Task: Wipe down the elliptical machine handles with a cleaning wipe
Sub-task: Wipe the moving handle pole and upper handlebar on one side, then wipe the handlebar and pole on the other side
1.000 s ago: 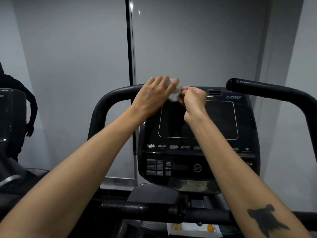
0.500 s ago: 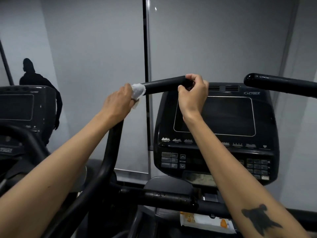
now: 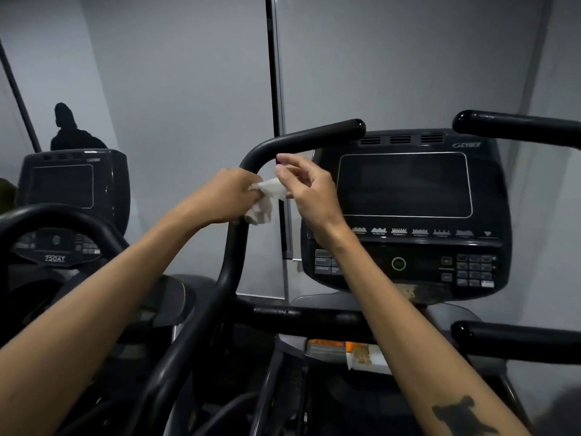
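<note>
elliptical console (image 3: 405, 212) filled the right of the view, dark and switched off. left handle (image 3: 234, 247) rose beside it and curved over to a rounded tip; right handle (image 3: 518, 125) reached in from the far edge, well apart from both hands. left hand (image 3: 224, 196) was closed around the left handle at its bend, bunching the cleaning wipe (image 3: 267, 196) against the bar. right hand (image 3: 306, 187) pinched the wipe's free corner with its fingertips. judged from this, wiping was under way on the left handle only; the right handle looked untouched and remained to be done.
</note>
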